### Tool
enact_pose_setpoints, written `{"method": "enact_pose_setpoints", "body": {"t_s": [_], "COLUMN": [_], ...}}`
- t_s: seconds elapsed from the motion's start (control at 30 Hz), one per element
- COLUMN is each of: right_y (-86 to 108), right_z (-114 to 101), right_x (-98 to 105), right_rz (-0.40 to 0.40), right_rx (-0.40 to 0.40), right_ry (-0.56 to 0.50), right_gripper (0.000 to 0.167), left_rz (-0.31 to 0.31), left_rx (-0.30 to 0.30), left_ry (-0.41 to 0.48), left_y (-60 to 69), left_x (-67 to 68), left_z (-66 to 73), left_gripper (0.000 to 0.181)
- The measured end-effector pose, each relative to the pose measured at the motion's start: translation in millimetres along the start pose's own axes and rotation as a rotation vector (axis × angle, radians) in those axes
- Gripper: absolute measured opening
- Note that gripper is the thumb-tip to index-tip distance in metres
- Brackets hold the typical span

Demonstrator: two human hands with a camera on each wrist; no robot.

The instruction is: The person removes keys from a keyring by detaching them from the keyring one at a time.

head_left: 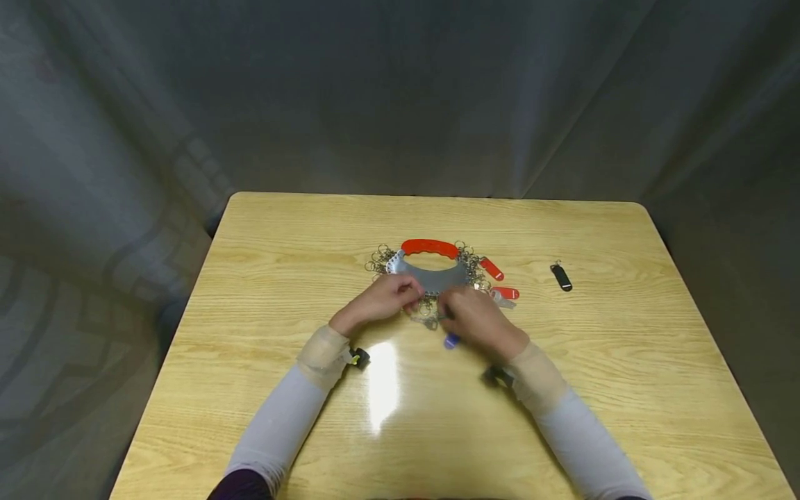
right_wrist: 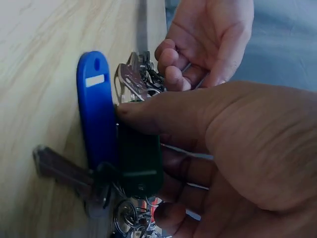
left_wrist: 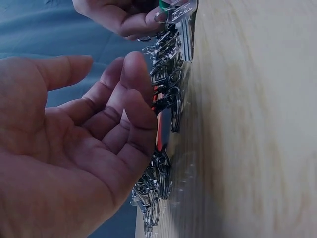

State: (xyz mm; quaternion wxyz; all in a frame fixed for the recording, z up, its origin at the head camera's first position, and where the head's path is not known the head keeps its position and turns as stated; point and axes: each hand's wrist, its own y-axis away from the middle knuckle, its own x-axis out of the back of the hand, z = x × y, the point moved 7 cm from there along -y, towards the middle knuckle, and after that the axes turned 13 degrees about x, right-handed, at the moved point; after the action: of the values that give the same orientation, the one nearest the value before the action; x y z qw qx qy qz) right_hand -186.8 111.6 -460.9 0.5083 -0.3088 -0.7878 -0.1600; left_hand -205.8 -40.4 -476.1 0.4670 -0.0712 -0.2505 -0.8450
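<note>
In the head view a curved grey metal key holder (head_left: 434, 280) with a red handle (head_left: 430, 247) lies on the table, metal clips and rings hanging along its rim. At its near left edge is my left hand (head_left: 389, 295); in the left wrist view its fingers are loosely bent with nothing held. My right hand (head_left: 478, 318), at the near right edge, pinches a green key tag (right_wrist: 140, 161) between thumb and fingers. Silver keys (right_wrist: 130, 79) show beyond my thumb. Beside the green tag lies a blue key tag (right_wrist: 98, 116) with a key (right_wrist: 62, 168) near its end.
Two red key tags, one upper (head_left: 491, 268) and one lower (head_left: 507, 292), lie right of the holder. Farther right on the wooden table (head_left: 281, 236) is a black key tag (head_left: 562, 277). Grey curtains (head_left: 400, 104) hang behind the table.
</note>
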Motion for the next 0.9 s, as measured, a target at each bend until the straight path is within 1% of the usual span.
{"method": "enact_pose_setpoints", "body": {"t_s": [0.07, 0.2, 0.27, 0.33, 0.47, 0.63, 0.7, 0.8, 0.9], "right_y": [1.3, 4.6, 6.3, 7.2, 7.8, 8.2, 7.4, 6.3, 5.5], "right_z": [0, 1, 3, 4, 6, 6, 6, 5, 4], "right_x": [2, 7, 10, 13, 18, 24, 25, 28, 30], "right_rz": [-0.009, -0.014, -0.016, -0.017, 0.000, 0.036, 0.052, 0.081, 0.102], "right_rx": [-0.010, -0.059, -0.082, -0.082, -0.056, -0.020, 0.005, 0.043, 0.064], "right_ry": [-0.033, -0.119, -0.146, -0.169, -0.185, -0.181, -0.162, -0.137, -0.129], "right_gripper": [0.022, 0.024, 0.025, 0.025, 0.018, 0.003, 0.002, 0.005, 0.007], "left_rz": [-0.004, -0.011, -0.008, 0.005, 0.026, 0.024, 0.023, 0.018, 0.014], "left_rx": [-0.003, -0.014, -0.026, -0.038, -0.060, -0.079, -0.085, -0.098, -0.109], "left_ry": [-0.013, -0.029, -0.038, -0.061, -0.088, -0.087, -0.087, -0.081, -0.074], "left_y": [-0.2, -0.5, -0.8, -1.1, -2.4, -2.9, -2.8, -3.3, -3.9], "left_x": [-1.3, -4.1, -5.5, -6.4, -8.6, -12.5, -14.1, -16.7, -18.7], "left_z": [0.2, 1.1, 1.8, 2.6, 4.1, 7.9, 9.5, 11.3, 12.1], "left_gripper": [0.023, 0.024, 0.024, 0.023, 0.022, 0.020, 0.020, 0.022, 0.024]}}
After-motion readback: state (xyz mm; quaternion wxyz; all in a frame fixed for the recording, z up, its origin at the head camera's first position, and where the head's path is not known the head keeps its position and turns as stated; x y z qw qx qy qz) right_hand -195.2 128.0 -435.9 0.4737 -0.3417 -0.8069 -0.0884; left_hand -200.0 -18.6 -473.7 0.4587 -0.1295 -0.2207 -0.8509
